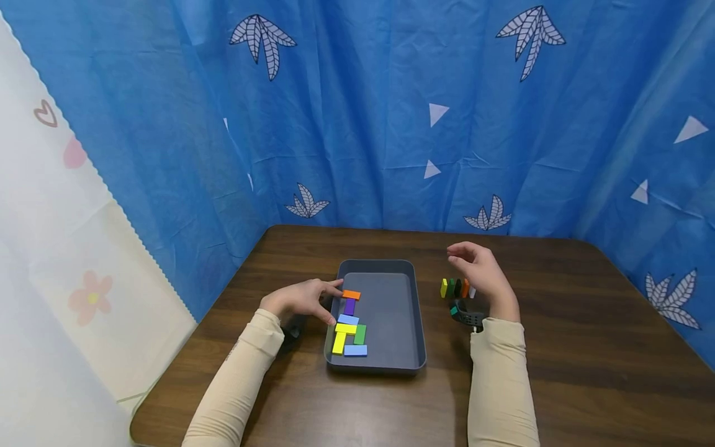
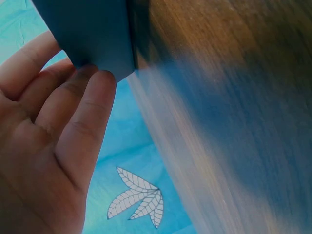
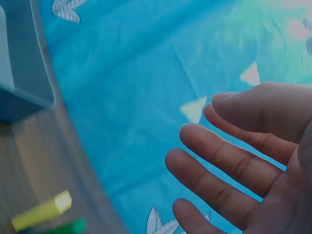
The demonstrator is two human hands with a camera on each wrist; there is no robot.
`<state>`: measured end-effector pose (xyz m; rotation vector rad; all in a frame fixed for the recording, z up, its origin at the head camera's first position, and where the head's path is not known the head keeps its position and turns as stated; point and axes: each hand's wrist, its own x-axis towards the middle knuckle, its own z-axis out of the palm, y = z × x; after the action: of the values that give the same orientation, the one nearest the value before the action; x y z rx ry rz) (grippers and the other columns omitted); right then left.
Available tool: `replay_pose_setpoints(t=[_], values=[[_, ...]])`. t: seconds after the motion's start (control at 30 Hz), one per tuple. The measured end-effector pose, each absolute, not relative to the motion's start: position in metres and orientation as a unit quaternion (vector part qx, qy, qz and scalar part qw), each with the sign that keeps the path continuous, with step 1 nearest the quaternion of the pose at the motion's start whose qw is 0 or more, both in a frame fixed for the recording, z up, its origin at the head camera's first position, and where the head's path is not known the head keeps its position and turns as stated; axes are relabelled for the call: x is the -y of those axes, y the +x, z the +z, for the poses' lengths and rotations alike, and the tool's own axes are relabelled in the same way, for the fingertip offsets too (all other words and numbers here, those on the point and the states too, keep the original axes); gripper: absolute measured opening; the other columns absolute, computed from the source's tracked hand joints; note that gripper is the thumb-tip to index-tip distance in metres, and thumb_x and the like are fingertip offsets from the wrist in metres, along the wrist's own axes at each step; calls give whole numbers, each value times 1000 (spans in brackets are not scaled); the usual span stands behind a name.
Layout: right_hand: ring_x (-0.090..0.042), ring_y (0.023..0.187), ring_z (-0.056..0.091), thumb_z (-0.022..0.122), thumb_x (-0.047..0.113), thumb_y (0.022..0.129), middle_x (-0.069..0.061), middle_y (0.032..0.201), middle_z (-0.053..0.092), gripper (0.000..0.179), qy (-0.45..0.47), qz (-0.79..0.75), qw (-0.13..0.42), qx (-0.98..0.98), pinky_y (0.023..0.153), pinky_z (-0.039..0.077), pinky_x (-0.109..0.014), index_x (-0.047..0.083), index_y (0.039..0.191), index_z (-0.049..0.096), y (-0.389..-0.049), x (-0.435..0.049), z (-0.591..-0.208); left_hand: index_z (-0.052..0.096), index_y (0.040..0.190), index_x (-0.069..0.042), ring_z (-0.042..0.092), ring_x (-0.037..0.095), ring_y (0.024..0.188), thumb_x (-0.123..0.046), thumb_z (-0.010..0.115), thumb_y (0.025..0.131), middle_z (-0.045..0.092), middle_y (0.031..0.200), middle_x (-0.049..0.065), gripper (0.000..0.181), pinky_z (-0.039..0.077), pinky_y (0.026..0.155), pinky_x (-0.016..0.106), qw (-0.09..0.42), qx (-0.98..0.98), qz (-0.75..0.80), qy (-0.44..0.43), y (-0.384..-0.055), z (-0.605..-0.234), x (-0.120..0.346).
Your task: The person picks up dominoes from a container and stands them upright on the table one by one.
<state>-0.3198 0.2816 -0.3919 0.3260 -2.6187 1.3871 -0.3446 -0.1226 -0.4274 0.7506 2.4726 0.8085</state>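
My left hand (image 1: 301, 297) lies at the left rim of a dark grey tray (image 1: 391, 323). Its index fingertip reaches an orange block (image 1: 351, 295), and the thumb is by the rim near a light blue block (image 1: 348, 320); firm contact cannot be told. In the left wrist view, other fingers (image 2: 73, 105) are against the tray's outer wall. My right hand (image 1: 480, 273) hovers with loosely bent, empty fingers over a row of upright blocks, including a yellow one (image 1: 444, 288) and a green one (image 1: 451, 287). It partly hides the row's right end.
Inside the tray's left side lie flat purple (image 1: 349, 307), yellow (image 1: 339, 343), green (image 1: 360, 334) and light blue blocks (image 1: 355, 351). The brown wooden table (image 1: 564, 347) carries everything. A blue curtain (image 1: 368, 124) hangs behind it, with a white cloth (image 1: 67, 248) at the left.
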Motion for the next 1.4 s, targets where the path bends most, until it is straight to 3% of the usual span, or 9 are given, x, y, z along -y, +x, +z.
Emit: replay_pose_setpoints(t=[0.17, 0.33, 0.53, 0.8, 1.13, 1.4], values=[[-33, 111, 60, 56, 16, 103, -23, 128, 63, 32, 139, 467, 74, 870, 91, 54, -40, -1, 129, 59, -321, -260, -380, 58, 141, -8, 25, 32, 153, -31, 88, 76, 26, 166, 4, 75, 33, 119, 53, 214, -892, 296, 265, -343, -427, 123], [-31, 110, 62, 59, 16, 101, -19, 125, 65, 29, 175, 473, 68, 861, 91, 54, -34, 1, 127, 62, -321, -237, -374, 58, 140, -6, 24, 32, 153, -30, 89, 76, 27, 166, 3, 76, 33, 120, 52, 211, -895, 296, 260, -341, -427, 122], [-31, 109, 64, 62, 14, 99, -19, 123, 66, 29, 215, 495, 55, 840, 92, 56, -37, 0, 125, 63, -322, -208, -370, 59, 140, -9, 24, 31, 153, -31, 89, 75, 28, 166, 1, 75, 33, 120, 52, 207, -898, 291, 256, -342, -427, 121], [-31, 113, 60, 65, 15, 97, -19, 126, 65, 31, 255, 481, -4, 839, 99, 54, -47, 2, 125, 64, -336, -168, -383, 59, 141, -12, 25, 32, 153, -36, 88, 75, 28, 166, -1, 75, 32, 119, 56, 206, -903, 280, 254, -344, -429, 121], [-27, 108, 62, 67, 10, 94, -24, 126, 64, 30, 268, 481, -72, 832, 98, 55, -44, 1, 123, 66, -357, -139, -400, 59, 140, -12, 25, 31, 153, -36, 88, 76, 29, 166, -1, 75, 30, 120, 57, 206, -903, 286, 244, -343, -427, 123], [-24, 102, 64, 64, 6, 95, -27, 123, 64, 33, 274, 472, -119, 830, 98, 55, -46, -7, 125, 62, -364, -126, -418, 61, 139, -10, 28, 31, 152, -35, 88, 76, 30, 165, 3, 72, 30, 119, 57, 205, -898, 288, 263, -344, -429, 123]])
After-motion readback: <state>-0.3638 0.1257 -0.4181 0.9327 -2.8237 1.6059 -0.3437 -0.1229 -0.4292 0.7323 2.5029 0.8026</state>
